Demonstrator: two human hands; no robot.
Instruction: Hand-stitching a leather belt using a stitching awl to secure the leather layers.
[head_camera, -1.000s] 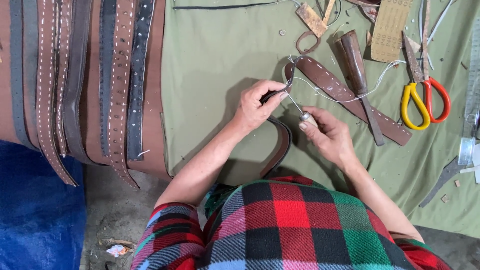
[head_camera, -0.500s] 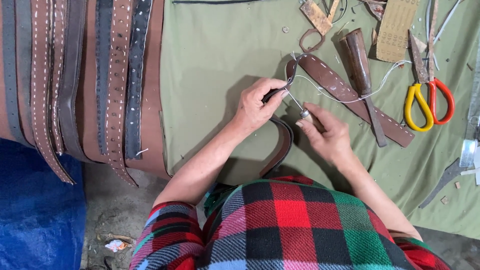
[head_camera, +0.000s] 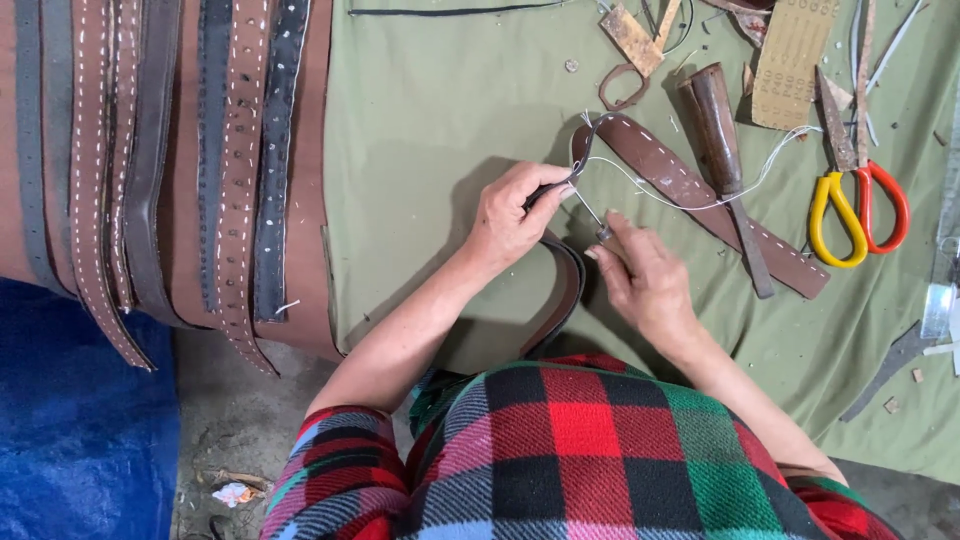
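Pinching brown belt (head_camera: 690, 190) end: left hand (head_camera: 515, 215); right hand (head_camera: 640, 275) just beside, clamped on awl (head_camera: 592, 215).

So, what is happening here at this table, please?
A person in a plaid top is working on a brown leather strap over a green cloth. The left hand pinches the strap's edge, and the right hand holds a thin metal tool pointed at that spot. White thread trails across the strap. Scissors with yellow and red handles lie to the right, and finished stitched belts hang on the left.
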